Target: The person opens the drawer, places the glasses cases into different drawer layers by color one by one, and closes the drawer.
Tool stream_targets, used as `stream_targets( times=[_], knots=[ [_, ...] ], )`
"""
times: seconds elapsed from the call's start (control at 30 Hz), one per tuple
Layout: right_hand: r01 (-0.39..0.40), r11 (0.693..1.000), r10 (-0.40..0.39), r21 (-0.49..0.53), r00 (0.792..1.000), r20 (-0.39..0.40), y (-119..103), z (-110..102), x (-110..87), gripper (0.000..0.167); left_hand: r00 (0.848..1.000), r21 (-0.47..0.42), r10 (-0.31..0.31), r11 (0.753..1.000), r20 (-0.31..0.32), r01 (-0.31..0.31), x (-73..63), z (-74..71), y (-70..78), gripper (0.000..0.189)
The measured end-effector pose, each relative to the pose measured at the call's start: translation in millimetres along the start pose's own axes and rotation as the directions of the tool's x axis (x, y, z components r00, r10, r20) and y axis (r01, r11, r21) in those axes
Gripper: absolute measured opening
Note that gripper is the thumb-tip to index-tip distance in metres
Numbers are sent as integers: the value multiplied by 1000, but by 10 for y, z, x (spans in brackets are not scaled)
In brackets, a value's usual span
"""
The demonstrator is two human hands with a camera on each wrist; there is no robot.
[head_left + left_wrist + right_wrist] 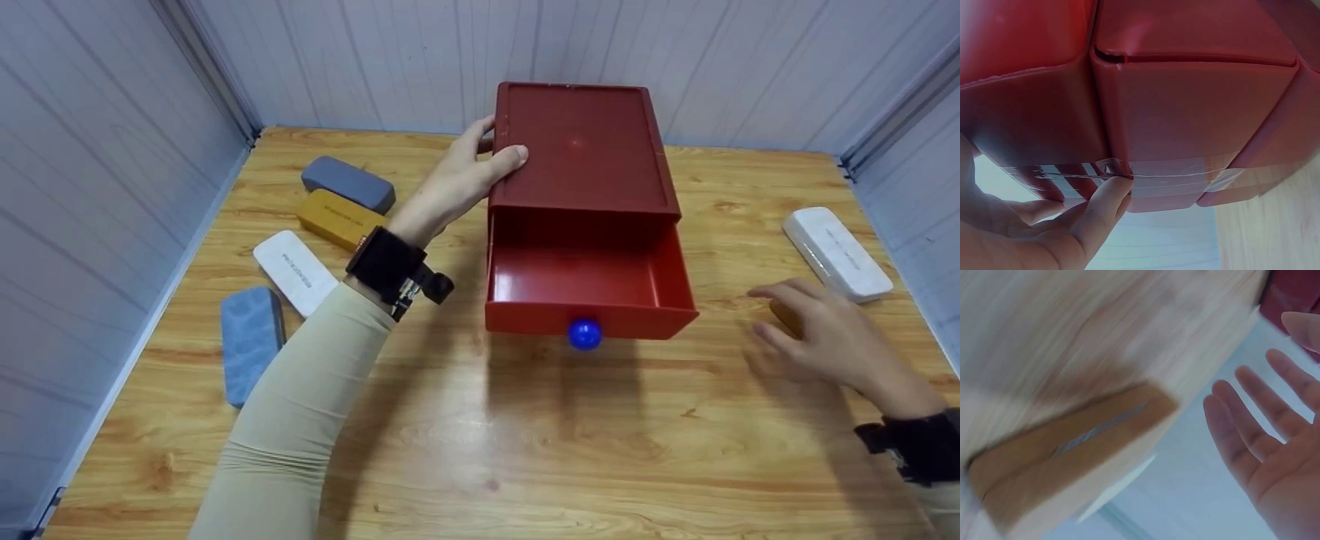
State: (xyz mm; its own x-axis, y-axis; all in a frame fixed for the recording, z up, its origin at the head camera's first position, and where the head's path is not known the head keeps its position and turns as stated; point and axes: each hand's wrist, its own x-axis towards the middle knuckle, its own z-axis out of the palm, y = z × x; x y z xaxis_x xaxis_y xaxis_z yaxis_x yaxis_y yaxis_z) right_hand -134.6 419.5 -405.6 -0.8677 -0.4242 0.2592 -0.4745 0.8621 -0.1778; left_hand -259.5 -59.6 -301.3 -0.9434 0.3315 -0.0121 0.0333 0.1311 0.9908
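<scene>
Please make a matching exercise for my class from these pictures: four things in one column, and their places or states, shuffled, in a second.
Column 1
1. Left hand
2. Right hand
3. Ball knob
4. Drawer

Column 2
A. Blue, on the front of the sliding part
B. Fingers spread, near a brown case
C. Standing open, bright red inside
D. Gripping the side of the red drawer unit, thumb on top

Right pairs: 1-D, 2-B, 3-A, 4-C
</scene>
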Motion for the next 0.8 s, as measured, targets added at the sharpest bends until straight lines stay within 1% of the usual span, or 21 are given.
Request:
stream_targets(
  times=[0.1,0.23,0.4,0.53,0.6,0.7,0.8],
  knots=[
    [-14,999,13,-41,1000,-10,147,-19,-59,50,1000,7,10,1000,2,-10,-2,-4,-1,74],
    [-8,998,6,-56,1000,-29,343,-15,-158,53,1000,35,15,999,3,-15,-8,-5,-3,75],
    [-37,996,36,-79,999,-16,533,-18,-291,57,1000,39,11,999,1,-11,-12,-3,-2,75],
    [-51,990,53,-130,999,6,640,-29,-390,61,1000,35,10,999,3,-11,-11,-2,3,75],
    [-72,987,76,-145,997,25,676,-32,-438,61,1000,38,10,999,1,-10,-12,-2,4,75],
    [-110,983,118,-149,992,45,718,-24,-503,66,1000,36,8,999,-3,-8,-14,-2,6,76],
    [-103,985,110,-137,993,41,762,-4,-561,72,1000,33,9,999,-5,-9,-16,-3,2,76]
  ],
)
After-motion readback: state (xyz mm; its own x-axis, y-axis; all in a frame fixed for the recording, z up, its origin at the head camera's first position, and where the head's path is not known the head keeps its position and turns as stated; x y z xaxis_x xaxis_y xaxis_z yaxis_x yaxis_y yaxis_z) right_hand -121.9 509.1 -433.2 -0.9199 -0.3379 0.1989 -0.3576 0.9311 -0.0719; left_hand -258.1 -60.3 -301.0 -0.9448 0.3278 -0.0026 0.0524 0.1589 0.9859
